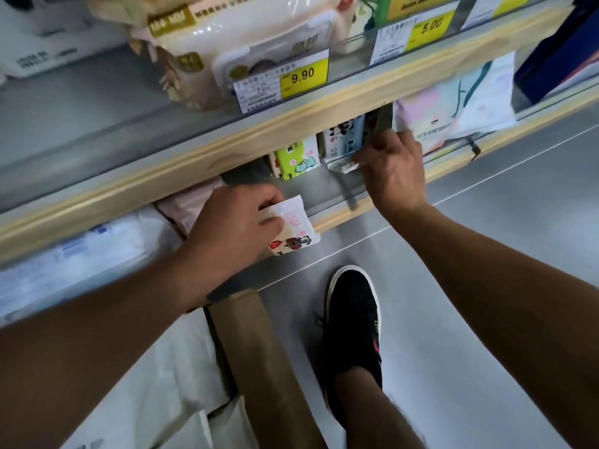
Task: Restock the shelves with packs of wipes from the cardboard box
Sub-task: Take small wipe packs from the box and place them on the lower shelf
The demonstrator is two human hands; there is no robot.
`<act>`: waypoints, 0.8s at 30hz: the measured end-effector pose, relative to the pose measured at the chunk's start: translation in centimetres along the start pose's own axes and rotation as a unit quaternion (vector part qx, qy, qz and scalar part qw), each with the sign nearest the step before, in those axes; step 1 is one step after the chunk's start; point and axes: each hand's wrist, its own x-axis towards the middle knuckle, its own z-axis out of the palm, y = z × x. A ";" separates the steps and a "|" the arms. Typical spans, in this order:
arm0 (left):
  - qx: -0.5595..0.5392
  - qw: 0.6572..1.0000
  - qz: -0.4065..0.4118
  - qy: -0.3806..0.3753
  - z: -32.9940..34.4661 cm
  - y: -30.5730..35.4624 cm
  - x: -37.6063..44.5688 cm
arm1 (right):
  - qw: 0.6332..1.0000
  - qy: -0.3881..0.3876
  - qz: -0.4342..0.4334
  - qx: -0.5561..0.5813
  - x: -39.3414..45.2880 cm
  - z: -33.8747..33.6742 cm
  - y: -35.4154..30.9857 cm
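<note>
Two wooden-edged shelves running diagonally, upper shelf (pixel 291 123) above, lower shelf (pixel 337 218) beneath. Grey floor (pixel 486 241) below, crossed by pale lines. Open cardboard box (pixel 259 351) on the floor under the lower shelf's front edge, one brown flap raised, white contents beside the flap too blurred to identify. Black shoe (pixel 353 328) with white sole planted just right of the box.

On the upper shelf, a large cream pack (pixel 233 37) standing at the front edge, a yellow price tag (pixel 303 77) reading 9.90 clipped before it, a second tag (pixel 429 25) reading 5.00 further right.

On the lower shelf, big white packs (pixel 81 251) at the left end, a pink pack (pixel 184 205) next to them, a green cartoon pack (pixel 298 157) upright further in, a panda-print pack (pixel 345 137) to its right, pastel packs (pixel 453 105) at the right end.

Left hand (pixel 233 228) at the lower shelf's front edge, grip clenched around a small white wipes pack (pixel 293 228) with red cartoon print, pack jutting past the edge. Right hand (pixel 393 170) reaching in over the same edge, fingers against the panda-print pack's lower right side; cannot tell whether that grip is clasped on it.
</note>
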 end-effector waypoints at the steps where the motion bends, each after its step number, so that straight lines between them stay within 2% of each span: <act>1: 0.001 1.000 0.006 -0.002 0.1 0.0 0.1 | 1.000 -0.002 -0.002 -0.001 0.1 0.2 -0.1; 12: 0.005 1.000 0.003 -0.002 0.5 0.1 0.2 | 0.995 -0.017 0.050 -0.086 0.9 0.2 -1.4; 17: 0.015 1.000 0.003 -0.002 0.3 0.2 0.1 | 0.998 -0.008 0.034 -0.060 0.6 0.6 -2.0; 24: 0.025 1.000 0.003 -0.002 0.5 0.1 0.0 | 0.983 -0.168 0.062 0.050 0.2 0.8 -2.6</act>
